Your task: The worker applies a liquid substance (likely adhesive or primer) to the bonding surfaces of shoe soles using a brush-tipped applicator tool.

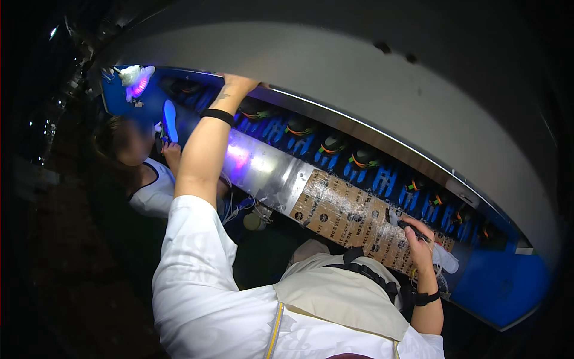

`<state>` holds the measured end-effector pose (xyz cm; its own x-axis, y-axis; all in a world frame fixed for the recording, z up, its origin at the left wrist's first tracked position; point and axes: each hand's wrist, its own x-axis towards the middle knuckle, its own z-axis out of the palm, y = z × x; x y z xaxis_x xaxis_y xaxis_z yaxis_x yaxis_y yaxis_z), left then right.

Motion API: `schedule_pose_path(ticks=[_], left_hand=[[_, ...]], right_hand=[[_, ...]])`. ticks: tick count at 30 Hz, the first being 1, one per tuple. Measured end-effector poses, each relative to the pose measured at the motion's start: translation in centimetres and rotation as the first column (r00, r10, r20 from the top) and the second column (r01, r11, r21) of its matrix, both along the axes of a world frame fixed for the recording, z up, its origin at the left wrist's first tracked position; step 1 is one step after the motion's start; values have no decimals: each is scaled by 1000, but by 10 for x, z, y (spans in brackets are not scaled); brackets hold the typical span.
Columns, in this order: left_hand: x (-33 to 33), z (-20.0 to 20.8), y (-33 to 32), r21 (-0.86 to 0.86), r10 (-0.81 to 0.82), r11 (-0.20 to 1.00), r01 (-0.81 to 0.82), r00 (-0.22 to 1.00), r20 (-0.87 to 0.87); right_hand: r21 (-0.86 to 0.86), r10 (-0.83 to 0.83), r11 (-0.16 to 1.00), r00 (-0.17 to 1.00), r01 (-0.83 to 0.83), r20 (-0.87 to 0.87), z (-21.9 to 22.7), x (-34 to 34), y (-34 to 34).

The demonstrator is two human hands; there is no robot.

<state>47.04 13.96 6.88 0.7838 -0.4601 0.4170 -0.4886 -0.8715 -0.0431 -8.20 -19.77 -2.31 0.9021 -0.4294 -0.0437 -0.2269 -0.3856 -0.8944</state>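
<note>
My left arm stretches up and forward, and my left hand (241,82) is at the lower edge of a large grey metal hood (359,78); its fingers are hidden behind that edge. On the right, my right hand (421,242) is closed round a small dark-handled tool (395,218) with a pale end, possibly a brush. It is held above a ledge covered with printed brown paper (341,206). Under the hood, a row of dark shoes (330,145) with orange and green trim sits among blue holders (384,179).
At the left, a co-worker (152,185) holds a sole-shaped piece (170,121) lit blue. A bare metal stretch (263,164) of the ledge reflects purple light. A blue panel (499,284) stands at the right end, near a white cloth-like item (445,258). Loose cords hang below the ledge.
</note>
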Motion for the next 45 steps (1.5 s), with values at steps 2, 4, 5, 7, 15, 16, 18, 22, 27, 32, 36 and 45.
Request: schedule_pose_path(ticks=[2,4,5,7,15,16,18,22,27,32,36,45], left_hand=[[28,-4,20,3,70,998,-71,997,13],[56,-8,35,-2,139,990,-139,990,-6],[70,-10,44,-2,188,982,-188,982,-21],[90,-11,60,-7,268,963,-269,962,-56],[97,-11,63,-22,295,954,-298,952,-83],[92,-11,56,-26,266,963,-269,961,-78],[80,-9,43,-25,208,977,-210,976,-63],[78,-5,22,-44,144,988,-146,988,-46],[111,-5,84,-59,316,946,-319,947,-49],[142,-6,134,-73,442,890,-449,892,-98],[142,-10,136,-106,427,893,-436,899,-104],[117,-20,114,-216,290,929,-301,954,-80]], right_hand=[[13,-14,1000,1000,14,-17,1,1,1],[56,-62,996,992,68,-113,-2,0,-1],[92,-74,992,983,91,-167,-2,-1,0],[4,-121,992,984,122,-130,-16,-5,3],[-185,-165,971,985,151,-59,-52,-12,-8],[-117,-142,984,988,135,-53,-51,-13,-11],[35,-141,988,979,148,-145,-19,3,0],[4,-20,1000,986,21,-167,1,15,-1],[-25,-106,994,905,105,-413,-2,2,-10],[-157,-134,981,986,117,-100,-43,-18,-22],[-187,-86,979,995,76,-49,-40,-16,-20],[14,11,1000,996,-10,-91,1,3,-11]])
